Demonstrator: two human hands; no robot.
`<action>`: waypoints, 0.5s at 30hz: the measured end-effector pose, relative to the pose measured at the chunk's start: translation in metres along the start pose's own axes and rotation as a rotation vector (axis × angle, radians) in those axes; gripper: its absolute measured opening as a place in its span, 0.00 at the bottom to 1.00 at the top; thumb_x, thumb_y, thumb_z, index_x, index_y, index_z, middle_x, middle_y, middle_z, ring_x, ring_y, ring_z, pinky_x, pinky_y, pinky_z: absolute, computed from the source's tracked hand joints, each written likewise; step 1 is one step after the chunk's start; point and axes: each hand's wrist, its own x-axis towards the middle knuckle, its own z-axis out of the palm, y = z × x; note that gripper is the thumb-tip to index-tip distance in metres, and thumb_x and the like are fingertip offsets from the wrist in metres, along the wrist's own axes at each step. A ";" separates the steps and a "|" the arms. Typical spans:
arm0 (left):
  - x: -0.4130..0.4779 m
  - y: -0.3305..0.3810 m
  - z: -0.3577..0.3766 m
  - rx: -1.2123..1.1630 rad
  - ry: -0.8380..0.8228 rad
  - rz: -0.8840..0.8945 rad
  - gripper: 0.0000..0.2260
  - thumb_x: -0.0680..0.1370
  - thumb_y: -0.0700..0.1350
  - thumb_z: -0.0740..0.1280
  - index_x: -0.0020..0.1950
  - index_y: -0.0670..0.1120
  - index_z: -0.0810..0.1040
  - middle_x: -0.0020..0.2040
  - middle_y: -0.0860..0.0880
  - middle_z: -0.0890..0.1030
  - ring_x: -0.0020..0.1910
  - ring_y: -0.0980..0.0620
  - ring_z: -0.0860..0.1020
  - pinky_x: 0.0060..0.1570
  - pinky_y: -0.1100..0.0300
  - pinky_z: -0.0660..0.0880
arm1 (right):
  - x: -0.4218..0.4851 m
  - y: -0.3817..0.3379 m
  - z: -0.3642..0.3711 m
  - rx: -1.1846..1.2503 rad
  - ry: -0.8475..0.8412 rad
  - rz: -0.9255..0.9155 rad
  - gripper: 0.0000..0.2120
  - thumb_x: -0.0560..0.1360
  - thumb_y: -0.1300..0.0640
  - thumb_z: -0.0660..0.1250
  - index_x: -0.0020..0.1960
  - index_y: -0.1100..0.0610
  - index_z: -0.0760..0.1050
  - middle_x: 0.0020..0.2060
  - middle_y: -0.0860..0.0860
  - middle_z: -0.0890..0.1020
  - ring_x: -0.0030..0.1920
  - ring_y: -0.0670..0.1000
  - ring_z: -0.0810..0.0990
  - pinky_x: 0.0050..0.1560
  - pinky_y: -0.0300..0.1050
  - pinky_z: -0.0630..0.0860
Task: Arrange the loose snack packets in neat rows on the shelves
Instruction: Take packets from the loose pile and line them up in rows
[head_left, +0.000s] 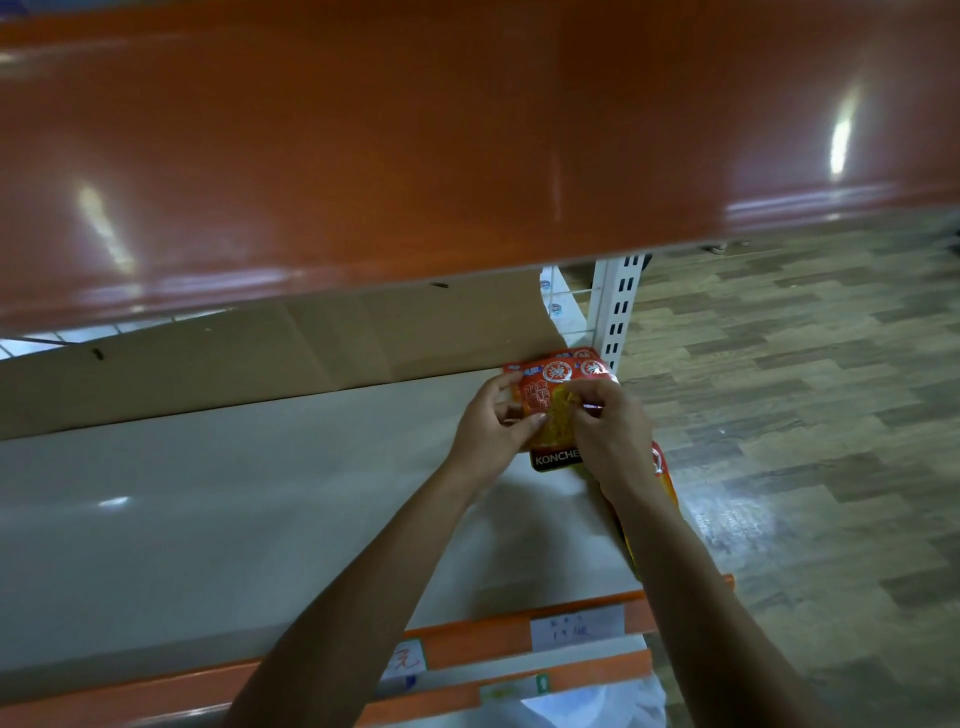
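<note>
The snack packet (548, 410), red and orange with a black band along its bottom, is sitting at the back right corner of the shelf (208, 519), tilted up between both hands. The left hand (491, 431) is gripping its left edge, fingers curled behind and thumb on the front. The right hand (608, 431) is pinching the front of the packet near its middle. Just behind it, more red packets (589, 365) are leaning against the cardboard (208, 364) that is running along the shelf's back edge. A loose packet (667, 478) is lying along the right edge, partly hidden under the right forearm. Paper price labels (576, 629) are sticking to the orange rail (467, 644) on the front edge. An orange upper shelf (415, 156) is hanging overhead, a white slotted post (618, 306) is standing at the back right corner, and wood-patterned floor (805, 415) is showing beyond
</note>
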 end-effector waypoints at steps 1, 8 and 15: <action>0.000 -0.001 -0.002 -0.003 0.019 -0.004 0.24 0.75 0.37 0.71 0.69 0.48 0.70 0.54 0.38 0.81 0.53 0.44 0.81 0.51 0.52 0.81 | 0.000 0.000 0.001 -0.036 -0.010 -0.019 0.12 0.74 0.64 0.65 0.56 0.56 0.81 0.51 0.53 0.83 0.45 0.47 0.77 0.42 0.30 0.70; 0.016 -0.013 -0.016 0.255 0.156 -0.004 0.22 0.72 0.43 0.75 0.64 0.50 0.75 0.51 0.48 0.82 0.45 0.57 0.80 0.45 0.64 0.78 | 0.002 0.002 -0.003 -0.324 0.027 -0.132 0.14 0.76 0.61 0.64 0.60 0.56 0.79 0.58 0.55 0.80 0.59 0.57 0.76 0.54 0.44 0.68; 0.025 -0.015 -0.009 0.470 0.120 0.065 0.24 0.73 0.46 0.75 0.68 0.48 0.75 0.54 0.47 0.83 0.49 0.54 0.80 0.52 0.63 0.74 | 0.005 0.012 -0.015 -0.490 -0.030 -0.146 0.11 0.76 0.60 0.62 0.56 0.59 0.79 0.55 0.57 0.80 0.56 0.59 0.75 0.50 0.47 0.65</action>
